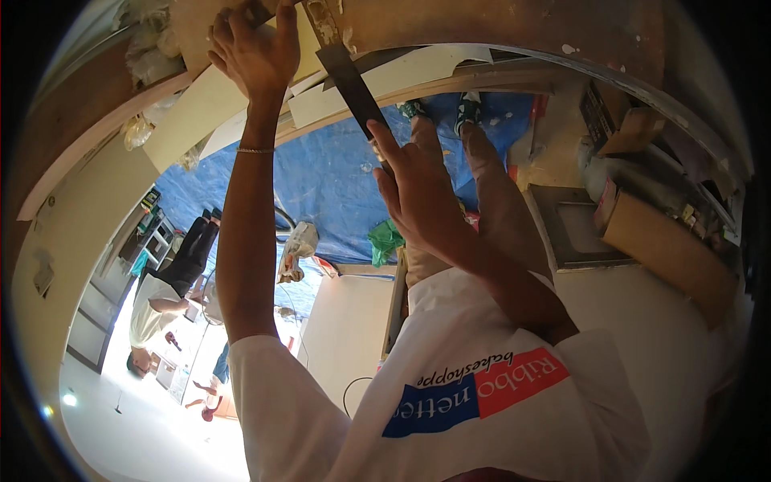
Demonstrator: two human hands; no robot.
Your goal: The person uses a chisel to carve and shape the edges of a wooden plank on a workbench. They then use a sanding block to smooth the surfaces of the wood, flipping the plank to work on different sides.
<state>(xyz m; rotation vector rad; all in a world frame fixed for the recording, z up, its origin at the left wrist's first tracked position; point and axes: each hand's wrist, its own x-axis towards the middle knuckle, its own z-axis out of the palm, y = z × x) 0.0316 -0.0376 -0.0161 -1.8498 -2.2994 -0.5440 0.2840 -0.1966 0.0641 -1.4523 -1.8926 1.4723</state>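
Note:
My right hand [418, 181] is closed round the near end of a long, dark, flat blade [353, 88], its index finger stretched along it. The blade slants up and left, its far end over a worn, paint-flecked strip [324, 22] at the top edge. What kind of tool it is, I cannot make out. My left hand [259, 48] lies with fingers spread at the top of the view, beside a pale yellow board [307, 48]. Its fingertips are near a dark thing partly cut off by the picture's edge.
Pale board pieces [401, 71] lie along the worktop's edge [514, 24]. Below spreads a blue tarp [337, 181] with a green bag [386, 241]. A long cardboard box [671, 253] lies to the right. Other people [161, 301] are in the bright area at lower left.

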